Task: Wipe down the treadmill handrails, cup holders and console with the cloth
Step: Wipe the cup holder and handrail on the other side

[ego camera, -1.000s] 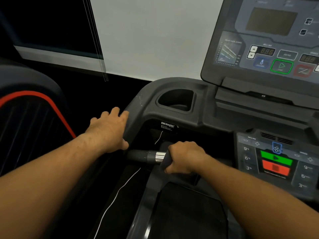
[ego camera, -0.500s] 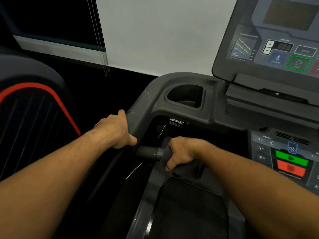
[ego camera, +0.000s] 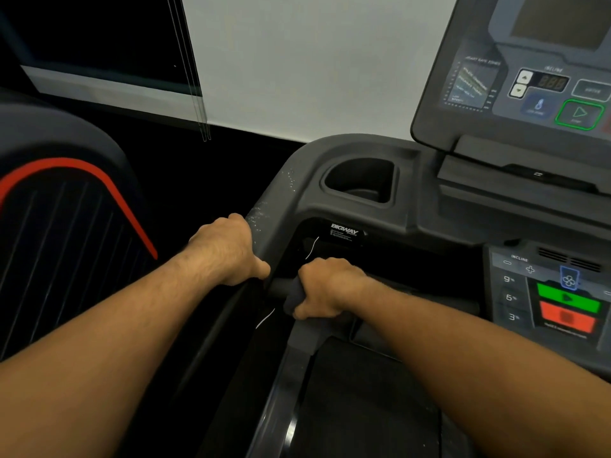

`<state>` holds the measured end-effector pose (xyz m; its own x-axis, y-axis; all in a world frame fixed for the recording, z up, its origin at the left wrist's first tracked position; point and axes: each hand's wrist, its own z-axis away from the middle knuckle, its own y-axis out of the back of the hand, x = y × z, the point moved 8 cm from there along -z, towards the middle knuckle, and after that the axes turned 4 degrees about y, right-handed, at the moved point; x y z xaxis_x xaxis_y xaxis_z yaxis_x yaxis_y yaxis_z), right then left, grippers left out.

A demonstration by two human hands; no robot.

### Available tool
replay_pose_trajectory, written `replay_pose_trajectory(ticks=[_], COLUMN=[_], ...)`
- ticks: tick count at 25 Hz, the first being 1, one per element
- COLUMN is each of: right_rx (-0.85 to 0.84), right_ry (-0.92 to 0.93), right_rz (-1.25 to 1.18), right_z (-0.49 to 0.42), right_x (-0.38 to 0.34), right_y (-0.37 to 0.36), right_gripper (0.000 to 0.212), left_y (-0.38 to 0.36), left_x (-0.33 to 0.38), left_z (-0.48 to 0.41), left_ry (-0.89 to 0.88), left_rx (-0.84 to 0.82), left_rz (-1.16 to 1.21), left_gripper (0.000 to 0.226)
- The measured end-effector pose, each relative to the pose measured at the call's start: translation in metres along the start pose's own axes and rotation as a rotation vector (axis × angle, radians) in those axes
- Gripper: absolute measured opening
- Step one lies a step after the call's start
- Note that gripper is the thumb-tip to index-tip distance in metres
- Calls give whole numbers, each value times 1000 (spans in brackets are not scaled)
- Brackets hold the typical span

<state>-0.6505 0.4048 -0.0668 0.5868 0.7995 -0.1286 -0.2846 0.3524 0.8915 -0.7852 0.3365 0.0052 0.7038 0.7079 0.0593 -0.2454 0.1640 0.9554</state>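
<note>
Item: handrail stage. My right hand (ego camera: 330, 287) was curled round the dark cloth (ego camera: 292, 297), wrapping it on the front grip bar (ego camera: 277, 285); my left hand (ego camera: 228, 249) gripped the side handrail (ego camera: 281, 200), which bore pale specks. Next, by my judgement: slide the cloth along the bar; cup holder (ego camera: 360, 183) and console (ego camera: 529, 77) pending. Legible: "BIGWAY" label (ego camera: 344, 230); "INCLINE", 9, 6, 3 on the keypad (ego camera: 515, 285)

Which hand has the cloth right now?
The right hand: it grips the dark cloth round the short horizontal grip bar. The left hand grips the side handrail bare, no cloth visible under it.
</note>
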Motion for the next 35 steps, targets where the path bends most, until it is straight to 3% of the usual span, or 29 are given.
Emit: replay_pose_trajectory(ticks=[2,6,8,10,13,16,20,26,30,32,35], right_rx=[-33,331,410,314,198,222,309,342,316,292,105], right_ry=[-8,131,238,305,226,126,71,221,343,219,-32], right_rz=[-23,260,279,207,127,186,197,265,195,36,-4], right_z=[-8,0,4,7,19,46,50,4,19,32,48], right_x=[-4,-32,-38,-29,-1,30,35,-37,-28,3,56], right_y=[0,-2,-3,-4,-6,-10,-1,-4,-7,-2,0], right_gripper=[50,44,48,58,64,73,65,60,59,54,73], left_y=[-2,1,5,7,5,3,3,3,1,1,3], left_x=[1,4,7,9,5,5,2,0,-1,-2,-2], left_z=[-3,-5,-2,0,2,1,-3,-3,-4,-3,-4], left_ry=[0,-23,-40,-52,-56,-78,-92,-76,-77,-90,-99], left_rx=[2,4,16,19,-1,-10,3,34,17,7,7], left_rz=[-8,-41,-70,-76,-39,-17,5,-1,-1,20,19], left_gripper=[82,78,74,73,69,65,72,77,77,75,77])
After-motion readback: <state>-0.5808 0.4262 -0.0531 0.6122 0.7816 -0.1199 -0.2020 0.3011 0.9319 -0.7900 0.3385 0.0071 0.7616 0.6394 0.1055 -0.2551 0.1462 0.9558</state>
